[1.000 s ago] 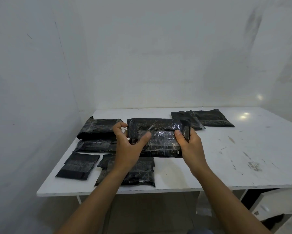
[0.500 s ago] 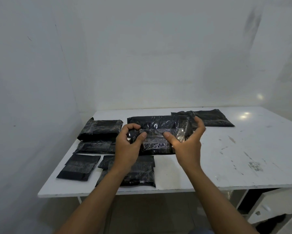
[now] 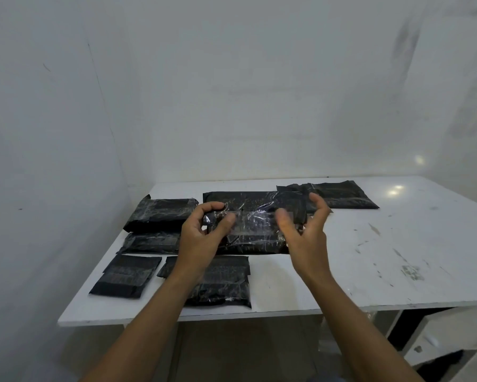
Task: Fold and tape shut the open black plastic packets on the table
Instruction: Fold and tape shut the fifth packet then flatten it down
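A black plastic packet (image 3: 259, 235) wrapped in shiny clear tape sits crosswise in the middle of the white table (image 3: 397, 257). My left hand (image 3: 204, 238) grips its left end, fingers curled over the top and thumb on the front. My right hand (image 3: 306, 232) hovers at the right end with thumb and fingers spread apart; it is blurred and does not clamp the packet. Further black packets lie at the back left (image 3: 160, 213), below that one (image 3: 152, 241), front left (image 3: 127, 274), front middle (image 3: 226, 285) and back right (image 3: 344, 195).
White walls close in the table on the left and at the back. The table's front edge runs just below the nearest packets. A white unit (image 3: 430, 340) stands under the table's right side. The right half of the tabletop is scuffed bare surface.
My right hand has let go of the packet's right end and opened, fingers spreading. My left hand has kept its grip on the left end. The packet has stayed roughly in place.
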